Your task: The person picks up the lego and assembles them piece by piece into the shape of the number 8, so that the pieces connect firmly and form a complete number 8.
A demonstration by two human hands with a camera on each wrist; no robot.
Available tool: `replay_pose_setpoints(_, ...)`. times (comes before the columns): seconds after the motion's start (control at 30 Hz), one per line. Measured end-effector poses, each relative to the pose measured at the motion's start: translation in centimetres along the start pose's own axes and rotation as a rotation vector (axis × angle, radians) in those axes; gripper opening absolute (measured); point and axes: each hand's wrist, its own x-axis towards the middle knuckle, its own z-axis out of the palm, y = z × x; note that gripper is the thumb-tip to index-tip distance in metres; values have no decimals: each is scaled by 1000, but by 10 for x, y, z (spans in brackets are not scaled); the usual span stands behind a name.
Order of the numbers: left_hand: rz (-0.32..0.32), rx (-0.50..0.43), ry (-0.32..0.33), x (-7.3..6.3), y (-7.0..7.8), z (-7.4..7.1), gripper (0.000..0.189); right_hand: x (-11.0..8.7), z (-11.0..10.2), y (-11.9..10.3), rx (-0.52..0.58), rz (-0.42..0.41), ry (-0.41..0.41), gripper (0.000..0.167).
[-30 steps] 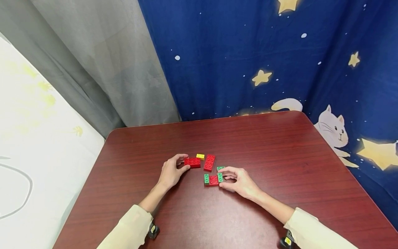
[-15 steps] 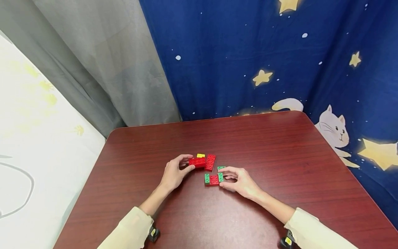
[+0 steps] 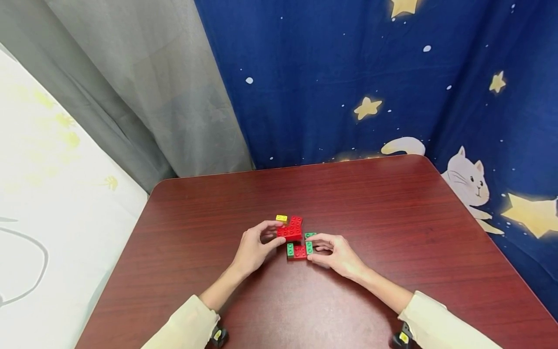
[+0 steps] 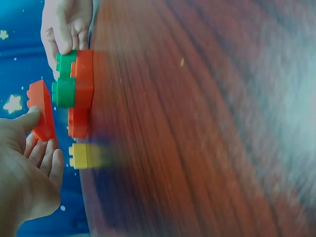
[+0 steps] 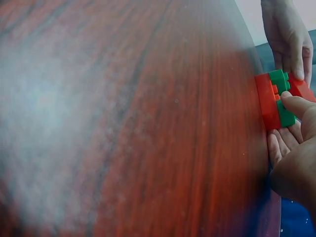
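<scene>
My left hand (image 3: 255, 248) pinches a red building brick (image 3: 289, 233) between thumb and fingers. In the left wrist view this red brick (image 4: 43, 111) is raised off the table. My right hand (image 3: 341, 256) holds the right end of a small build: a red base brick (image 3: 300, 252) with one green brick (image 3: 290, 250) on its left end and another green brick (image 3: 309, 247) on its right end. Its thumb (image 5: 291, 100) touches the green part in the right wrist view. The held red brick hangs just behind this build.
A second long red brick (image 3: 297, 221) lies behind the held one and is partly covered by it. Near it are a small yellow brick (image 3: 281, 218) and a loose green brick (image 3: 310, 235), partly behind the right fingers. All rest on a dark red wooden table (image 3: 209, 208).
My left hand has lifted the red brick and carried it to the right, from beside the yellow brick to just behind the red-and-green build. The right hand has stayed in place.
</scene>
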Motion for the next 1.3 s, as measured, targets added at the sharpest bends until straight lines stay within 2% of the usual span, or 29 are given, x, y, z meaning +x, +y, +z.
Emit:
replay_pose_setpoints(0.4,34,-26,-46,-11,8,13,44,0,0,0,-20,13,1,41)
replay_pose_setpoints(0.57,19,-20,-46,-15,8,16,41,2,0,1,-14,-6,-10,39)
replay_pose_setpoints(1.0,30,-39,15,-23,6,23,38,2,0,1,-4,-23,-4,37)
replay_pose_setpoints(1.3,48,-53,29,-26,5,25,36,1,0,1,-17,-26,3,38)
